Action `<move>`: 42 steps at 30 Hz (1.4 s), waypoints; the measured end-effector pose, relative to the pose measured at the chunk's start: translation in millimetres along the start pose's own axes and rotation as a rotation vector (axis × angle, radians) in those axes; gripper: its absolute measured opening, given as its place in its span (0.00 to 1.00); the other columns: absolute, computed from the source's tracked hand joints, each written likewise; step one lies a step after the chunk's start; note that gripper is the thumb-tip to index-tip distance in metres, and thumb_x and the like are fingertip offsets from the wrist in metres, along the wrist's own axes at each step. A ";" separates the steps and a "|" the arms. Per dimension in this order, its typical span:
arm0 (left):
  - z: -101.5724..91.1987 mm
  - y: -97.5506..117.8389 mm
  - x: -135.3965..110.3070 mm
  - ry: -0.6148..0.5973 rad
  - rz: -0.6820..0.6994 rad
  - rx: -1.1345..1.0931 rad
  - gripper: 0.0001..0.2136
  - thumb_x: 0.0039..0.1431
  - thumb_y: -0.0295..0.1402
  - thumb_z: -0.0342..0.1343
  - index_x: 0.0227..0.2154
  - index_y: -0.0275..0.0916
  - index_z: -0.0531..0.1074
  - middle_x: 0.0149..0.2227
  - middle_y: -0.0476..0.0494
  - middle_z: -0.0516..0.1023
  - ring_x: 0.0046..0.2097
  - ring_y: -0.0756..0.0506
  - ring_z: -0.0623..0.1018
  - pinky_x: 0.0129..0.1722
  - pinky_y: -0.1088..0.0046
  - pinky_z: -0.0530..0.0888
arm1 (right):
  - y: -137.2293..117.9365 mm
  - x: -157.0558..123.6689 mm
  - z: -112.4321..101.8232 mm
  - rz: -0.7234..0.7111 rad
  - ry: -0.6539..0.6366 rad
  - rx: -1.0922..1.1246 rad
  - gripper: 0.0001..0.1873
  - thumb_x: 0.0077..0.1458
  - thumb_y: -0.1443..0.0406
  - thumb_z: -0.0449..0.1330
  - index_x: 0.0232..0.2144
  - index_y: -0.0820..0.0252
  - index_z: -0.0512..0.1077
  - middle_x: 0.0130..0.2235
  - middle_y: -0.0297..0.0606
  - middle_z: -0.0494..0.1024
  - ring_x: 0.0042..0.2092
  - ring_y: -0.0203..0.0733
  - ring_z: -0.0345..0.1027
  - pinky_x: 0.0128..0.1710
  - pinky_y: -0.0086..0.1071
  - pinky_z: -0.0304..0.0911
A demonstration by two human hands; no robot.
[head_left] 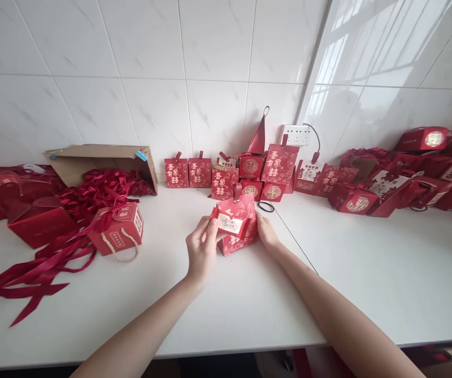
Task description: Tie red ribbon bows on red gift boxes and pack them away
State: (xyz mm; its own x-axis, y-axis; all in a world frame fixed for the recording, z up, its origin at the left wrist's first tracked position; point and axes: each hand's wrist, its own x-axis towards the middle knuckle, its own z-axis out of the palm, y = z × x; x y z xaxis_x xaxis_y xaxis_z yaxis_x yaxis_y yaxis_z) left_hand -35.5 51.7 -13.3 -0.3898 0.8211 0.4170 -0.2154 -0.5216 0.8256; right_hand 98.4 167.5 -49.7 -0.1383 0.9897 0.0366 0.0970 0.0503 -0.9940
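Red box (236, 226), centre of frame: printed card, smooth, slight sheen, with a pale paper label on its front.
Wall tiles (151, 63), upper frame: white ceramic, high gloss, with window reflections at upper right.
Tabletop (348, 273): white, smooth, low sheen.
Ribbons (100, 191), left of frame: dark red satin cloth, shiny.
Carton (100, 157), upper left: brown cardboard, matt.
Handled box (121, 228), left of centre: red card with a twisted cream cord.
Socket strip (295, 135), at the wall: white plastic.

one held red box (236, 226), one rope-handled red box (121, 231), one cardboard box (100, 160), one wall socket (295, 135), one black loop (266, 207), three small lettered boxes (199, 173) in a row at the wall; right-side pile uncountable.
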 end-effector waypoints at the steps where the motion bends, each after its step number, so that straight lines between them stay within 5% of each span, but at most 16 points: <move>1: -0.4 1.4 -0.6 0.004 0.006 -0.003 0.13 0.55 0.42 0.57 0.26 0.36 0.72 0.27 0.49 0.69 0.35 0.49 0.74 0.34 0.76 0.76 | -1.0 -1.0 0.0 0.001 0.001 -0.003 0.23 0.53 0.50 0.47 0.26 0.60 0.73 0.38 0.40 0.80 0.46 0.52 0.69 0.48 0.38 0.60; 16: 1.9 5.5 2.1 0.096 -0.027 -0.069 0.10 0.53 0.39 0.58 0.31 0.36 0.71 0.30 0.49 0.74 0.29 0.50 0.77 0.29 0.75 0.77 | -0.1 -4.6 1.0 -0.030 0.017 -0.032 0.22 0.50 0.49 0.47 0.25 0.60 0.69 0.37 0.41 0.79 0.46 0.53 0.67 0.45 0.37 0.59; 42: -5.2 0.3 6.0 0.046 -0.037 -0.193 0.07 0.47 0.33 0.59 0.26 0.35 0.69 0.28 0.49 0.73 0.26 0.49 0.76 0.25 0.70 0.78 | -1.3 -6.8 1.7 -0.047 0.017 -0.090 0.24 0.50 0.47 0.46 0.23 0.60 0.69 0.32 0.42 0.78 0.41 0.52 0.66 0.42 0.38 0.60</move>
State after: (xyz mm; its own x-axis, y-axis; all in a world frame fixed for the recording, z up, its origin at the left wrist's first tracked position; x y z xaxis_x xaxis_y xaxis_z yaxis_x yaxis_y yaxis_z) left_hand -42.5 55.2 -12.6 -0.4180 0.8314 0.3661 -0.3960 -0.5294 0.7502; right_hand 97.6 160.4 -48.8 -0.1286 0.9880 0.0853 0.1794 0.1078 -0.9779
